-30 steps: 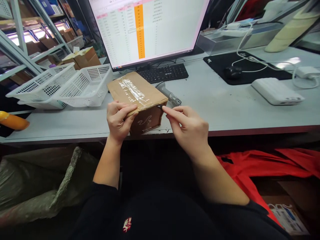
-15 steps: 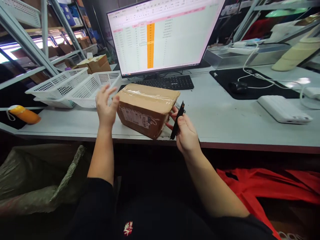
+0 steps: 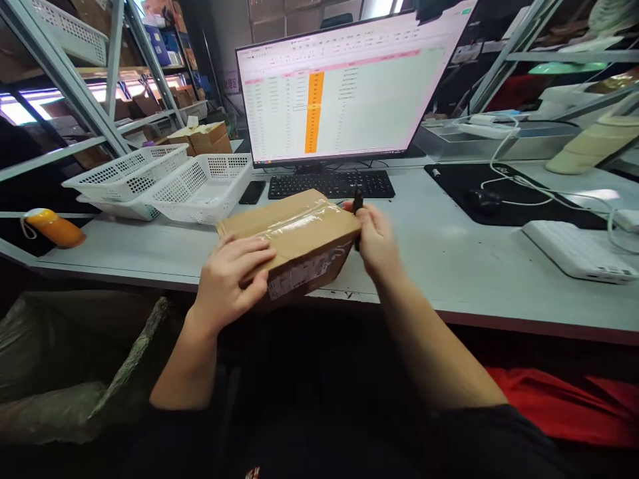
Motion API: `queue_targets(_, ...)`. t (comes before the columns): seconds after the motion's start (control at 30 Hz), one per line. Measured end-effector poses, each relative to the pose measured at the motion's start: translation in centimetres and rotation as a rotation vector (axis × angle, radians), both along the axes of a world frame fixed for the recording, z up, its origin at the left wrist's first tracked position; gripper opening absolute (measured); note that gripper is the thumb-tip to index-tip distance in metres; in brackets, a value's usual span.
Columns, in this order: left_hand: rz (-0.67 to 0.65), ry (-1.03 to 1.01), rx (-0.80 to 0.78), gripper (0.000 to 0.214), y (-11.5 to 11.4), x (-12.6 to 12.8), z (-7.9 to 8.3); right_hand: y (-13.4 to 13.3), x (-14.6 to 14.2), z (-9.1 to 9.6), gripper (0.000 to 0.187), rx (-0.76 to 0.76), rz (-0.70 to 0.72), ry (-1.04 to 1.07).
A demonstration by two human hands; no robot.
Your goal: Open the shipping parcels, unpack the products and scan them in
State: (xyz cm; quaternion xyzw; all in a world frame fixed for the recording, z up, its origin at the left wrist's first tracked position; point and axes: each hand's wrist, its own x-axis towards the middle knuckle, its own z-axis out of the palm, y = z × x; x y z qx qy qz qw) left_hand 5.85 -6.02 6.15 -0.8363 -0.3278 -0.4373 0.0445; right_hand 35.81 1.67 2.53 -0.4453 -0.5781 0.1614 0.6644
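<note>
A brown cardboard box [image 3: 294,229], taped along its top and with a label on its near side, rests tilted at the near edge of the grey desk [image 3: 449,266]. My left hand [image 3: 229,279] grips its near left corner, fingers wrapped over the top. My right hand [image 3: 377,239] presses against the box's right end while holding a slim black pen-like tool [image 3: 357,203], which sticks up above the fingers.
Two white perforated baskets [image 3: 200,186] stand at the left. A black keyboard [image 3: 332,184] and a monitor [image 3: 344,93] with a spreadsheet lie behind the box. A dark phone [image 3: 252,192], a mouse on a black mat [image 3: 482,199] and a white device [image 3: 579,249] are nearby.
The box was turned and pulled toward the desk's near edge. My left hand, lifted off and open half a second ago, now grips the box again. My right hand moved up to the box's right end.
</note>
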Motion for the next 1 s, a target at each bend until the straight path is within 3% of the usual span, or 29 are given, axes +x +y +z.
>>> queue_targets(0.07, -0.063, 0.090, 0.011, 0.029, 0.2, 0.1, 0.8, -1.3, 0.1, 2.5, 0.038, 0.074, -0.085, -0.175)
queue_targets(0.17, -0.076, 0.100, 0.068, 0.029, 0.3, 0.2, 0.6, -4.5, -1.1, 6.4, 0.034, 0.172, -0.148, -0.595)
queue_targets(0.3, -0.040, 0.084, 0.096, 0.029, -0.1, 0.2, -0.2, -6.9, -4.7, 9.0, 0.030, 0.297, -0.127, -1.071)
queue_targets(0.5, -0.046, 0.039, 0.106, 0.026, -0.5, 0.3, -0.4, -6.2, -8.3, 9.0, 0.026, 0.375, -0.028, -1.376)
queue_targets(0.77, -0.045, 0.029, 0.117, 0.023, -0.4, 0.4, -0.4, -6.5, -9.7, 8.9, 0.024, 0.447, -0.077, -1.446)
queue_targets(1.0, -0.040, 0.038, 0.121, 0.022, -0.5, 0.4, -0.2, -6.9, -9.7, 9.2, 0.023, 0.420, -0.128, -1.519)
